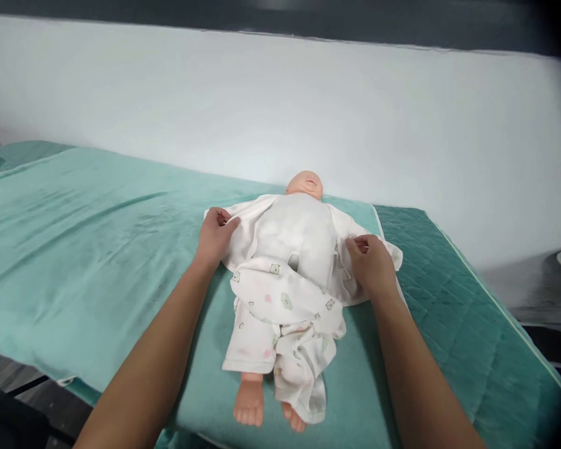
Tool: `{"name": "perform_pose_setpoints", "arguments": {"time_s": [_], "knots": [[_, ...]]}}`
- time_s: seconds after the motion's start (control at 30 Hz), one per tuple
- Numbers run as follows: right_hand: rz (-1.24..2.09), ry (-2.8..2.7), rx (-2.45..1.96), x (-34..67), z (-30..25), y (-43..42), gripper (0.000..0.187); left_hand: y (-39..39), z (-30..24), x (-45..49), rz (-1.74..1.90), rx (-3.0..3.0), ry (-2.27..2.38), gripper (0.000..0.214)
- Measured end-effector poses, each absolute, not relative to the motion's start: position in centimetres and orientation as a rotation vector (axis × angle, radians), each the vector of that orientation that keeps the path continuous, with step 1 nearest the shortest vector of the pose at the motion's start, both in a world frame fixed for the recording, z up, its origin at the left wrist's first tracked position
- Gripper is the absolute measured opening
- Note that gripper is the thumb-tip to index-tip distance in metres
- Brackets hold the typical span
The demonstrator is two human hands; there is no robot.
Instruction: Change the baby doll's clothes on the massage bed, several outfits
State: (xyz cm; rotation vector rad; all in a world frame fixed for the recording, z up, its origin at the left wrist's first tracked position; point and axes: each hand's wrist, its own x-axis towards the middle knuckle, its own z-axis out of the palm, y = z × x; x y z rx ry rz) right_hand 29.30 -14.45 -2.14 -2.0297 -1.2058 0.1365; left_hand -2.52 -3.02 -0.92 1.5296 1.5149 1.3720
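On green sheet (pixel 98 240): doll (pixel 297 224) supine, white top (pixel 244 227) spread, patterned trousers (pixel 285 299) rumpled.

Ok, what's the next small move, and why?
Probably bring the left hand inward, drawing the shirt over the white torso of the doll: the shirt lies spread open, the torso shows between its sides, and the right hand is at the opposite side.

On my feed I see white trousers (pixel 285 292) printed with green animals and pink patches, a white jacket (pixel 244 236), a teal sheet (pixel 98 237).
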Motion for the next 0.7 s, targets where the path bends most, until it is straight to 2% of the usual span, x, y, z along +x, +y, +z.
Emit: {"name": "perform_pose_setpoints", "arguments": {"time_s": [0.13,0.3,0.53,0.63,0.7], "knots": [[0.248,-1.171,-2.129,30.2,-2.0,-14.8,0.032,-3.1,-1.0,-3.6,1.438,1.541,1.637,0.026],[0.314,-1.262,-2.137,29.9,-2.2,-14.7,0.037,-4.0,-0.5,-4.0,1.166,1.820,2.075,0.029],[0.083,-1.091,-2.253,30.3,-0.9,-15.8,0.036,-4.7,-0.6,-4.1,0.811,2.075,2.181,0.043],[0.018,-1.136,-2.288,30.9,-1.0,-16.1,0.039,-4.6,-0.7,-3.8,0.866,2.180,2.156,0.044],[-0.096,-1.204,-2.183,30.7,-1.1,-16.0,0.038,-4.8,-0.5,-3.2,1.069,2.217,2.017,0.040]]}}
